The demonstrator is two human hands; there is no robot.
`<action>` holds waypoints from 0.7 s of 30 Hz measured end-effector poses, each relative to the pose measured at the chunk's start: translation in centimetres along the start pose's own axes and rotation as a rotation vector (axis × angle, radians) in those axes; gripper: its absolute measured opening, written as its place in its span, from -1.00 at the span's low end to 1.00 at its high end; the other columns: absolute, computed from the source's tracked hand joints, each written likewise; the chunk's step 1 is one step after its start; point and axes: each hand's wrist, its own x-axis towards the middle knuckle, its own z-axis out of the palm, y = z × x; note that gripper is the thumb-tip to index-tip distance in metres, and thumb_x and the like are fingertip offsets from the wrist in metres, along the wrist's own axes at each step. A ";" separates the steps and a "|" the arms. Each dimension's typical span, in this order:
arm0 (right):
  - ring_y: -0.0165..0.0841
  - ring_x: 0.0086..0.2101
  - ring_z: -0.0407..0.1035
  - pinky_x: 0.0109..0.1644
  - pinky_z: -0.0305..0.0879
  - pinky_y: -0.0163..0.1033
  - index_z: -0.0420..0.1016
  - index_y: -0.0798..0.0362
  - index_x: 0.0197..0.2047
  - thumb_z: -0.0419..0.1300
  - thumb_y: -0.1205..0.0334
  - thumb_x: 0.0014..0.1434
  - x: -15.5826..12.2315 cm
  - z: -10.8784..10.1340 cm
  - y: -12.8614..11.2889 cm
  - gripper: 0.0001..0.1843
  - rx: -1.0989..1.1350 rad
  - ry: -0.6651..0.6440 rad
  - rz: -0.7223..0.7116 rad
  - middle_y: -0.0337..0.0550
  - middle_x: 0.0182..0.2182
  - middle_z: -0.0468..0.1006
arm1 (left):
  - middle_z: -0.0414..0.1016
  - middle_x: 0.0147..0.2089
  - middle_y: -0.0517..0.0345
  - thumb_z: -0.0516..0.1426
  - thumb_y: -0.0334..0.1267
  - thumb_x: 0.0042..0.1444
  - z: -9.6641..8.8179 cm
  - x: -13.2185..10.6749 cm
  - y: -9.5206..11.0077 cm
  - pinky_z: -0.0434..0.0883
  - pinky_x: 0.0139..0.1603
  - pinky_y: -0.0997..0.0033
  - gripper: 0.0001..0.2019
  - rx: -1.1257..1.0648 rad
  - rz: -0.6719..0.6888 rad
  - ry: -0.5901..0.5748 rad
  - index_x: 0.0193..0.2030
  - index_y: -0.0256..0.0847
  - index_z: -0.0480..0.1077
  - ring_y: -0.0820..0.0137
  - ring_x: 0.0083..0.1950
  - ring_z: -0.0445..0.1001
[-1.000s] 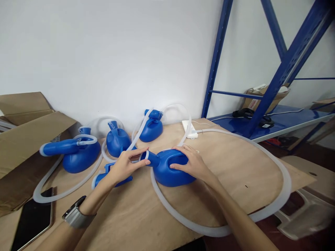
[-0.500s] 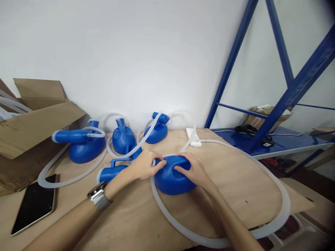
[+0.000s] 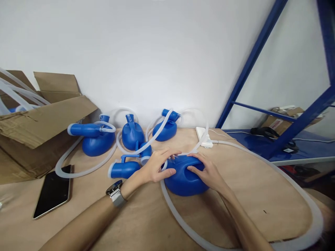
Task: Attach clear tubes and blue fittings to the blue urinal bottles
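A blue plastic bottle (image 3: 183,181) lies on its side on the wooden table (image 3: 146,223). My right hand (image 3: 206,170) grips its body and handle from the right. My left hand (image 3: 158,165), with a watch on the wrist, wraps round the bottle's neck, where the end of a long translucent white hose (image 3: 300,198) sits. The hose loops wide to the right and back under my right forearm. A loose blue funnel piece (image 3: 123,169) lies just left of my left hand.
Three more blue bottles with hoses stand by the wall: one at the left (image 3: 95,139), one in the middle (image 3: 132,134), one further right (image 3: 164,127). A black phone (image 3: 53,191) lies at the left. An open cardboard box (image 3: 39,125) holds hoses. A white charger (image 3: 204,134) and blue shelving (image 3: 288,139) are at the right.
My left hand slid the hose end onto the bottle's neck and closed round it. The view has swung to the left, so everything sits further right in the picture.
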 end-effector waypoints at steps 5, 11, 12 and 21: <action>0.00 0.06 0.49 0.24 0.34 0.13 0.59 -0.09 0.02 0.32 -0.17 0.21 0.2 -0.2 0.3 -0.57 0.022 0.005 0.028 -0.04 0.00 0.64 | 0.41 0.30 -0.11 -0.08 0.10 0.43 -0.6 0.1 0.8 0.41 0.31 0.07 -0.45 -0.070 -0.131 -0.021 0.39 -0.14 0.32 0.09 0.29 0.44; 0.03 0.09 0.49 0.30 0.33 0.19 0.59 -0.07 0.04 0.35 -0.22 0.16 0.0 -0.1 0.3 -0.48 0.027 0.043 0.103 0.01 0.05 0.64 | 0.36 0.38 -0.13 0.01 -0.03 0.42 -2.7 -3.9 0.5 0.30 0.42 -0.05 -0.52 0.357 -0.278 0.097 0.38 -0.15 0.34 0.06 0.39 0.36; 0.03 0.11 0.48 0.32 0.31 0.20 0.58 -0.07 0.07 0.35 -0.23 0.16 0.0 -0.2 0.3 -0.46 0.023 0.048 0.108 0.01 0.08 0.62 | 0.41 0.32 -0.15 0.02 -0.04 0.41 -3.4 -5.1 0.2 0.34 0.38 -0.09 -0.56 0.457 -0.311 0.127 0.29 -0.17 0.42 0.03 0.33 0.41; 0.08 0.35 0.25 0.41 0.21 0.15 0.42 0.02 0.35 0.12 -0.22 0.29 0.0 -7.4 9.8 -0.29 -0.211 0.133 0.424 0.17 0.35 0.39 | 0.48 0.25 -0.13 0.14 0.15 0.27 -7.1 -14.0 -1.4 0.50 0.11 -0.01 -0.55 0.886 -0.415 0.150 0.08 -0.11 0.56 -0.05 0.15 0.52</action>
